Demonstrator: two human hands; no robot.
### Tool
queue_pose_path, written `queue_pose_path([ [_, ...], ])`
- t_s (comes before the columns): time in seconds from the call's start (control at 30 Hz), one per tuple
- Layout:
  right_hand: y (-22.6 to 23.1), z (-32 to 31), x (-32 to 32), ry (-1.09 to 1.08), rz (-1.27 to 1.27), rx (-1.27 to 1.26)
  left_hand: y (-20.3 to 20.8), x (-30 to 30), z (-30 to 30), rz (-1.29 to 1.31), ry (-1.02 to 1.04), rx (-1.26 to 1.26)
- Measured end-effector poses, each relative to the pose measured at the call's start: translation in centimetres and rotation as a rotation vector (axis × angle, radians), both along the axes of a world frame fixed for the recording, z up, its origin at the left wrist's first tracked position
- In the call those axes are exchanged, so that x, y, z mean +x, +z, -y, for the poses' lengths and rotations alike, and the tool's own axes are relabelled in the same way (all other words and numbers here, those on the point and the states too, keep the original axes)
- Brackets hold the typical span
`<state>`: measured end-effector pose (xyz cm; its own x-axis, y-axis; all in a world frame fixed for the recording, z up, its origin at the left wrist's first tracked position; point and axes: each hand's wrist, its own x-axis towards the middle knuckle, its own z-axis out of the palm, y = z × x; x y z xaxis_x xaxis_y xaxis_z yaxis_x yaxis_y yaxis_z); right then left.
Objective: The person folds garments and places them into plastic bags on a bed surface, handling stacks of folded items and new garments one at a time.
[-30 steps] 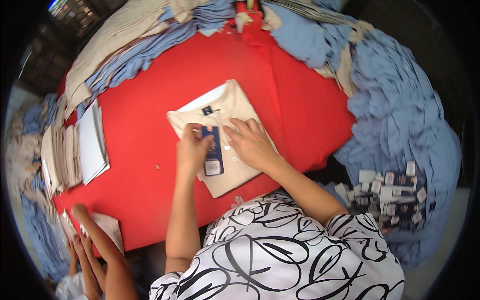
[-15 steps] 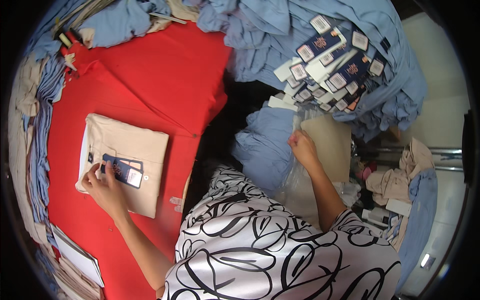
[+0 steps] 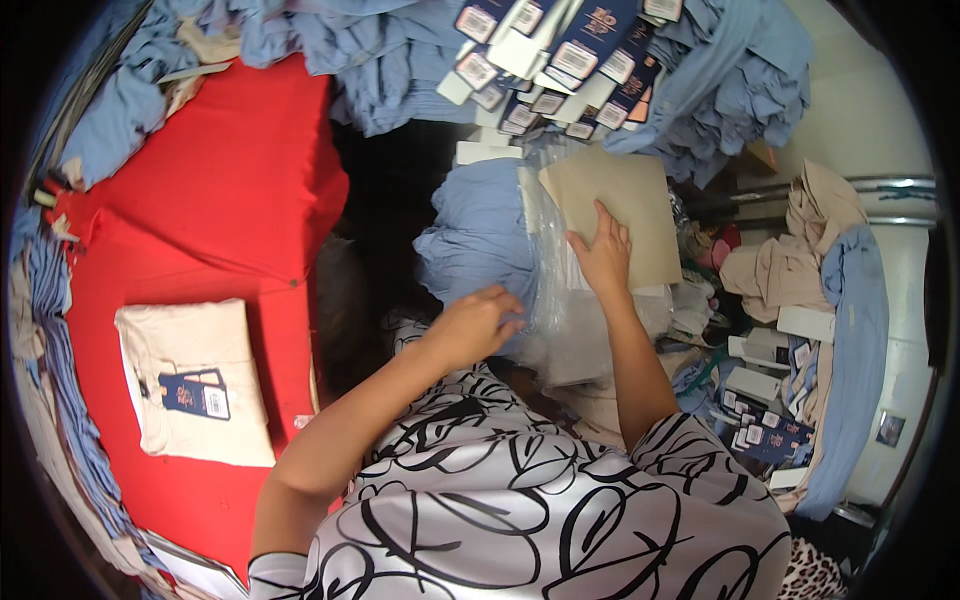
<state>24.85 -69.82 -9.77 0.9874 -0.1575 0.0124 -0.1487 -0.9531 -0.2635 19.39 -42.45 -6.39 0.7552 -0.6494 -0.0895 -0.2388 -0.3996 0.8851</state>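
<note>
My right hand (image 3: pixel 604 258) lies over a stack of clear plastic bags (image 3: pixel 560 345) and the tan card sheet (image 3: pixel 640 205), fingers spread. To the left of the bags, my left hand (image 3: pixel 473 328) hovers over a crumpled blue garment (image 3: pixel 475 225), loosely curled, with a gap between thumb and fingers and nothing visible in it. A folded beige shirt (image 3: pixel 200 335) rests on the red cloth-covered table (image 3: pixel 200 230) at my left. Navy hang tags (image 3: pixel 195 394) lie on its front.
Many navy and white hang tags (image 3: pixel 580 60) lie on the blue garments (image 3: pixel 390 75) at the far side. Beige garments (image 3: pixel 770 270) and boxes of tags (image 3: pixel 770 440) sit at the right, beside metal rails (image 3: pixel 860 200). Garment stacks line the table's left edge.
My left hand has left the tags on the beige shirt and swung right, toward the bags. My right hand has opened from a closed pose onto the bags and card. The view has shifted right.
</note>
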Motion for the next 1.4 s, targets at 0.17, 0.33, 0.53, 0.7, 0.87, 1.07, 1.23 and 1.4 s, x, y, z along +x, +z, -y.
queue_pose_path([
  [0.17, -0.2, 2.4, 0.3, -0.067, -0.068, 0.092, -3.0, 0.6, 9.6, -0.135, 0.074, -0.031],
  [0.33, 0.3, 1.8, -0.7, -0.223, -0.186, -0.096, -4.4, 2.2, 13.0, -0.273, 0.177, 0.044],
  [0.53, 1.9, 0.4, -3.0, -0.125, -0.123, -0.097, -4.1, 0.5, 11.3, -0.683, 0.349, -0.222],
  [0.7, 3.8, 2.2, -3.7, -0.263, -0.011, 0.239, -3.0, -0.1, 5.5, -1.036, -0.017, -0.272],
  [0.87, 6.3, -1.4, -4.2, -0.223, -0.337, 0.322, -1.0, 0.1, 3.4, -1.269, 0.159, -0.297],
  [1.07, 4.3, -2.1, -3.4, -0.182, -0.029, 0.315, -1.5, -0.1, 5.5, -1.033, 0.216, -0.43],
  [1.23, -2.1, 17.0, 1.3, -0.646, 0.345, -0.561, -1.9, -0.1, 7.7, -0.788, 0.32, -0.342],
  [1.4, -2.6, 28.9, 1.0, -0.462, 0.201, 0.104, -4.7, 0.7, 10.8, -0.325, 0.091, 0.147],
])
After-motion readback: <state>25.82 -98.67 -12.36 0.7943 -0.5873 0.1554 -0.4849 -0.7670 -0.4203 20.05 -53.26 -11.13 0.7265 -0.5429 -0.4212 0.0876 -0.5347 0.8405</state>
